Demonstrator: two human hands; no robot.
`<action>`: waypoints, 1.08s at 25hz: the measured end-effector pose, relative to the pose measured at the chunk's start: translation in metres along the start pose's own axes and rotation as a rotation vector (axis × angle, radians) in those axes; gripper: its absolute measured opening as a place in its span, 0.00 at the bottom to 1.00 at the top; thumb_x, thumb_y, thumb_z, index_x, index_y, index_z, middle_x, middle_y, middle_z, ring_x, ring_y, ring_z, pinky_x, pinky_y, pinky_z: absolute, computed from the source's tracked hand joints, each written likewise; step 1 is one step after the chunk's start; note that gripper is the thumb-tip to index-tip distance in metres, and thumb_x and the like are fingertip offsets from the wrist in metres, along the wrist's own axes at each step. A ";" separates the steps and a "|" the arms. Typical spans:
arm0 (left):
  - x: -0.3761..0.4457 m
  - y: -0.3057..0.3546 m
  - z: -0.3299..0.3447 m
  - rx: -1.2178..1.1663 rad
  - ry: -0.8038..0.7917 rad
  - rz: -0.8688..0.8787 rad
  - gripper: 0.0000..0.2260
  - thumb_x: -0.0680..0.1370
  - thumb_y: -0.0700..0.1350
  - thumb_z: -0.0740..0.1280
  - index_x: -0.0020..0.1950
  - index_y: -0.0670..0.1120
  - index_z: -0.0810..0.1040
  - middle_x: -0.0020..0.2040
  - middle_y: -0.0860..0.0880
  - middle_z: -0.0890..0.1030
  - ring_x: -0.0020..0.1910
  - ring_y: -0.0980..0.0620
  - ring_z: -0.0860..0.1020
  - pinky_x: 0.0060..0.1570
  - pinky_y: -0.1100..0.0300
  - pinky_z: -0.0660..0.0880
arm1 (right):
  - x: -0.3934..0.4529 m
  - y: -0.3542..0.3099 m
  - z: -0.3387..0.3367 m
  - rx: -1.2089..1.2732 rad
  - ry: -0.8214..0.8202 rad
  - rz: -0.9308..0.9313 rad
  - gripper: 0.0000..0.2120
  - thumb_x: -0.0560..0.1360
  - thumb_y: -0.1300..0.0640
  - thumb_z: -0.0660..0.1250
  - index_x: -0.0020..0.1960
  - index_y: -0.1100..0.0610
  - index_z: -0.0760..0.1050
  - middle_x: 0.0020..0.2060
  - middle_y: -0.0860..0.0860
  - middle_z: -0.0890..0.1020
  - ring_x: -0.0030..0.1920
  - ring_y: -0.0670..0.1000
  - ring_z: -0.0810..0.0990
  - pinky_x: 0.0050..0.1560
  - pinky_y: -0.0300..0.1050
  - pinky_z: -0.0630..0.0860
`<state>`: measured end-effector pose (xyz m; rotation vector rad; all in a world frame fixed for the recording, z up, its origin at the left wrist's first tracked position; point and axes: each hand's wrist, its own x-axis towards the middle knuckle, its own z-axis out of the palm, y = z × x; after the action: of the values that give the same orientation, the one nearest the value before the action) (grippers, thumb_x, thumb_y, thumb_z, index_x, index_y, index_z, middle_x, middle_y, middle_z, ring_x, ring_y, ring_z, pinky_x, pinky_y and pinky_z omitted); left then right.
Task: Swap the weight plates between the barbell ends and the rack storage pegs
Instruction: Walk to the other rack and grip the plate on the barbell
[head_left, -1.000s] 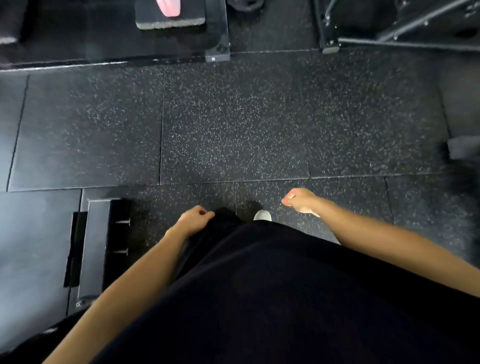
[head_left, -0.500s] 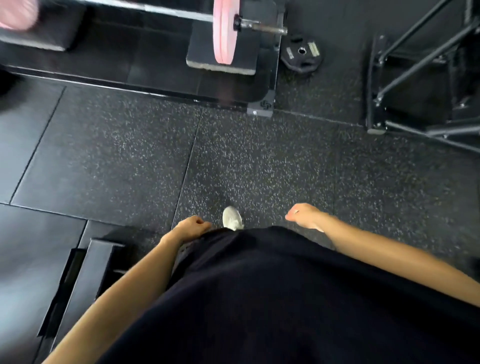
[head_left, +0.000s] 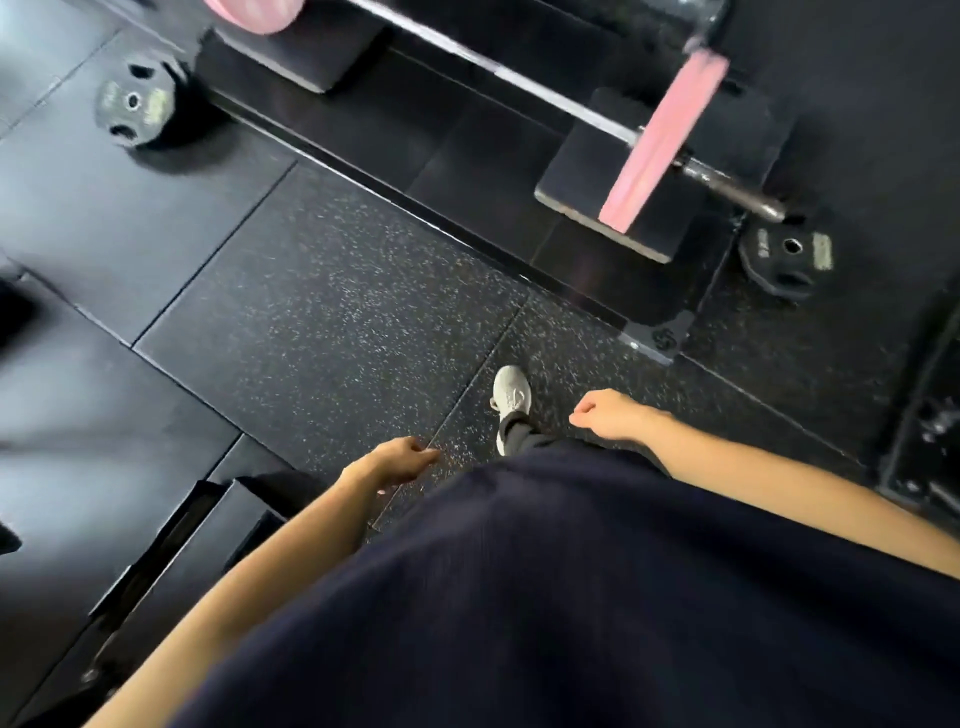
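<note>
A barbell (head_left: 550, 96) lies across the floor at the top of the head view. A pink plate (head_left: 662, 143) sits on its right end over a black pad (head_left: 737, 135). Another pink plate (head_left: 254, 13) shows at the top edge on the left end. One small black plate (head_left: 136, 104) lies flat on the floor at the upper left, a second black plate (head_left: 789, 257) just past the bar's right tip. My left hand (head_left: 395, 460) and right hand (head_left: 608, 415) hang empty, loosely curled, far from the bar.
Speckled rubber floor tiles (head_left: 332, 322) stretch between me and the platform edge (head_left: 660, 338). A black metal rack base (head_left: 171, 566) lies at my lower left, and dark frame parts (head_left: 930, 441) stand at the right. My white shoe (head_left: 511, 397) steps forward.
The view has swung up and left, bringing both barbell ends and both black floor plates into sight. My foot has stepped forward; both hands stay empty at my sides.
</note>
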<state>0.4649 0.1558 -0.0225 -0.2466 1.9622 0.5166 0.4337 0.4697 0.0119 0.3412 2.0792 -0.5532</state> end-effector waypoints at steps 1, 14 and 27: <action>0.007 0.001 -0.017 -0.028 0.010 -0.029 0.19 0.79 0.59 0.61 0.55 0.45 0.79 0.45 0.45 0.81 0.45 0.46 0.79 0.42 0.56 0.76 | 0.016 -0.018 -0.021 -0.063 -0.019 -0.026 0.14 0.78 0.48 0.64 0.59 0.54 0.77 0.59 0.52 0.79 0.60 0.55 0.76 0.60 0.48 0.72; 0.085 -0.021 -0.239 -0.765 0.258 -0.257 0.17 0.81 0.54 0.60 0.62 0.45 0.78 0.63 0.46 0.78 0.62 0.48 0.75 0.59 0.58 0.67 | 0.223 -0.352 -0.179 -0.533 -0.229 -0.335 0.10 0.77 0.50 0.65 0.54 0.54 0.76 0.47 0.50 0.79 0.46 0.50 0.77 0.49 0.44 0.71; 0.148 -0.186 -0.577 -0.748 0.342 -0.317 0.19 0.80 0.56 0.61 0.62 0.44 0.74 0.57 0.44 0.78 0.58 0.42 0.77 0.46 0.58 0.70 | 0.346 -0.741 -0.212 -0.573 -0.167 -0.457 0.09 0.75 0.49 0.67 0.52 0.51 0.76 0.50 0.49 0.78 0.53 0.53 0.77 0.58 0.47 0.73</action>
<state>0.0065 -0.2661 0.0080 -1.1585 1.9155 1.0307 -0.2316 -0.0505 0.0056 -0.5054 2.0488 -0.2121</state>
